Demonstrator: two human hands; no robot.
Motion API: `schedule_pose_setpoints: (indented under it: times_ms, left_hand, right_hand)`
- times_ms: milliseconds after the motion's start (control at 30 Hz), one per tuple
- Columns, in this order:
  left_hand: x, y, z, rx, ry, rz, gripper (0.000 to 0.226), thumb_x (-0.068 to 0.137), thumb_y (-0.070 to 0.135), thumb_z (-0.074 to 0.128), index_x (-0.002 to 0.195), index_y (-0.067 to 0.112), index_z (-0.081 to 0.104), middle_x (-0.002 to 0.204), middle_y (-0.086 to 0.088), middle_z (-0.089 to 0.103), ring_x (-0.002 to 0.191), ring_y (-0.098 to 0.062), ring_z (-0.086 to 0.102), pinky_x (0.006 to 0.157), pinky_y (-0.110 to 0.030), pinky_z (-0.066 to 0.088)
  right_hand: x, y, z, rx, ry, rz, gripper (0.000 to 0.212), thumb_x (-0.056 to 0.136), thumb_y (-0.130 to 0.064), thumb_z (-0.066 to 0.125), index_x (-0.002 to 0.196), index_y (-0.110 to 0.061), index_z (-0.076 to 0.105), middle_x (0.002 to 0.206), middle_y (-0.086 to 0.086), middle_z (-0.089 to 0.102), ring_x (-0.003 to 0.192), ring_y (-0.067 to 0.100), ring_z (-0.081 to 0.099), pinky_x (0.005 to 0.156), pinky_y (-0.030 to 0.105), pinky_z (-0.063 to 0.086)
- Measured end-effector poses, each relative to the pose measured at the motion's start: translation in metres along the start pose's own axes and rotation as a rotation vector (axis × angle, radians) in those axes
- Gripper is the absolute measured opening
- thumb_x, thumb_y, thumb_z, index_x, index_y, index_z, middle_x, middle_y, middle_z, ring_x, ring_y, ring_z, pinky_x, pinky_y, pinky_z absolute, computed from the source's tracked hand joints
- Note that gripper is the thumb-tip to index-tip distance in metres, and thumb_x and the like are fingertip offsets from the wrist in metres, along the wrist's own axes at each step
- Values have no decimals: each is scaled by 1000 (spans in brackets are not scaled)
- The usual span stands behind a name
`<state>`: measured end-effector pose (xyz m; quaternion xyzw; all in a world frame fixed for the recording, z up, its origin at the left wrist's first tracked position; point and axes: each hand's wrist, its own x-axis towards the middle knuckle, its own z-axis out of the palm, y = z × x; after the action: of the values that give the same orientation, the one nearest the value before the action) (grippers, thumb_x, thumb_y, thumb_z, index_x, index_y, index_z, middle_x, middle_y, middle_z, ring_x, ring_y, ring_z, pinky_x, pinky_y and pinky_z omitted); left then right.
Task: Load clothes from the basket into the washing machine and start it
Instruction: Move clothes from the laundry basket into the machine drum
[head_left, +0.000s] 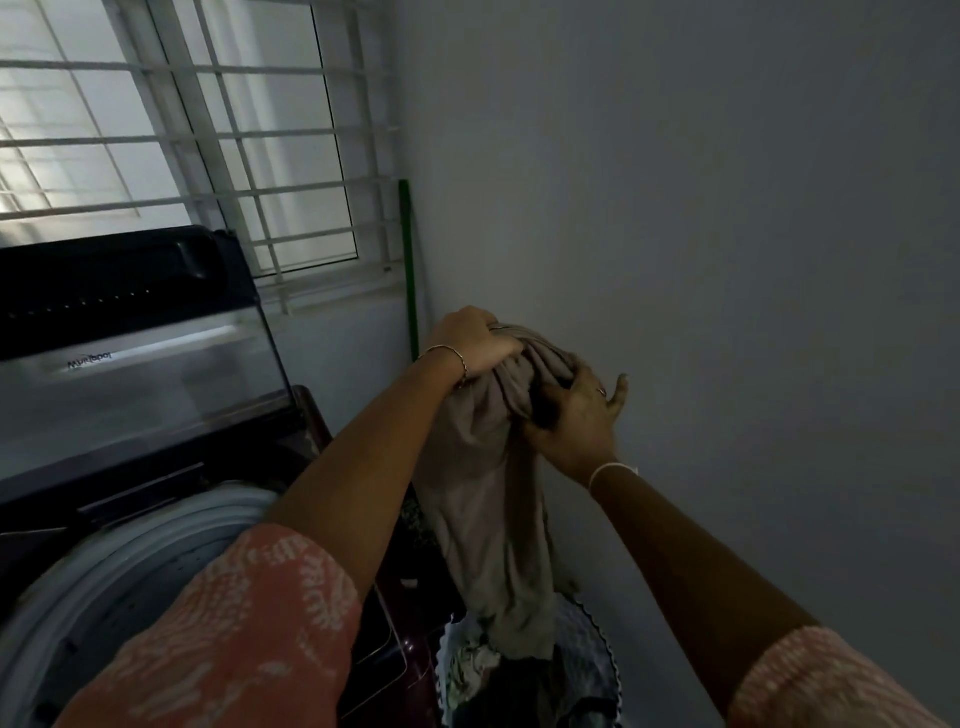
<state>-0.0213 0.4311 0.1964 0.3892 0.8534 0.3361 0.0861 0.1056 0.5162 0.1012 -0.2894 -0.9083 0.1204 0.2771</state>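
Observation:
A beige garment (488, 499) hangs bunched in the air above the laundry basket (602, 649) at the bottom centre. My left hand (472, 340) grips its gathered top from above. My right hand (576, 415) holds the cloth just below and to the right, fingers partly spread against it. The top-loading washing machine (156, 519) stands at the left with its lid (135, 353) raised and its round drum opening showing beneath my left arm. More clothes lie in the basket under the hanging garment.
A grey wall fills the right side, close to the basket. A barred window (208, 130) is behind the machine. A green pole (410, 270) leans in the corner between window and wall.

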Motion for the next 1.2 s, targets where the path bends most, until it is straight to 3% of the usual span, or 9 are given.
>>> schedule_pose_setpoints:
  times_ms: [133, 200, 300, 500, 633, 767, 933, 1100, 1200]
  left_hand:
    - [8, -9, -2, -101, -27, -11, 33, 72, 37, 74, 93, 11, 68, 91, -4, 67, 86, -20, 61, 73, -30, 50]
    - [8, -15, -2, -294, -47, -19, 52, 67, 43, 79, 108, 16, 64, 105, -4, 68, 96, -21, 63, 82, -32, 54]
    - [4, -27, 9, -631, 32, -52, 75, 57, 47, 86, 119, 14, 58, 116, -6, 66, 103, -19, 64, 83, -28, 54]
    - [-43, -58, 63, -700, 570, -117, 14, 84, 26, 70, 86, 14, 64, 81, -2, 64, 72, -10, 58, 59, -9, 44]
    - [-55, -82, 90, -819, 217, -470, 40, 97, 42, 47, 73, 13, 62, 68, 0, 59, 62, -12, 53, 55, -22, 42]
    - [-66, -95, 107, -1023, -138, -741, 44, 94, 49, 48, 122, 15, 52, 102, -4, 57, 81, -18, 56, 64, -31, 51]
    - [-69, -99, 117, -1308, -214, -879, 73, 88, 59, 51, 146, 17, 33, 148, -18, 33, 131, -42, 37, 91, -57, 45]
    - [-70, -83, 121, -1494, -271, -847, 102, 67, 89, 39, 146, 24, 35, 151, -11, 36, 139, -35, 30, 108, -62, 22]
    - [-71, -71, 111, -1533, -317, -737, 105, 64, 92, 34, 143, 23, 41, 148, -9, 42, 137, -35, 34, 108, -60, 24]
  right_hand:
    - [10, -3, 3, 123, -66, 66, 30, 83, -28, 58, 108, -15, 67, 117, 13, 54, 111, 33, 53, 117, 54, 9]
    - [12, -4, 3, 219, -34, 131, 30, 83, -23, 57, 108, -10, 67, 107, 16, 56, 99, 37, 56, 101, 44, 40]
    - [14, -3, 3, 243, 1, 196, 28, 85, -16, 58, 110, -7, 66, 108, 18, 58, 97, 38, 58, 80, 35, 46]
    - [15, -3, 9, 254, 39, 278, 27, 83, -9, 55, 106, -2, 67, 104, 23, 59, 92, 39, 59, 71, 27, 38]
    - [17, -4, 4, 360, 88, 372, 24, 80, -10, 57, 98, 1, 69, 97, 25, 64, 88, 40, 61, 72, 32, 45]
    - [18, -8, -5, 524, 128, 514, 26, 79, -24, 63, 97, -7, 71, 96, 15, 70, 91, 34, 65, 82, 39, 54]
    - [21, -10, -14, 776, 148, 688, 34, 74, -38, 64, 97, -13, 71, 97, 8, 71, 90, 29, 65, 87, 43, 55]
    - [21, -11, -18, 1130, 159, 838, 16, 78, -28, 62, 71, -13, 63, 84, 10, 66, 78, 27, 62, 78, 37, 53]
    - [24, -10, -14, 1268, 70, 922, 20, 79, -23, 61, 88, -7, 68, 95, 13, 68, 87, 31, 64, 83, 45, 55]
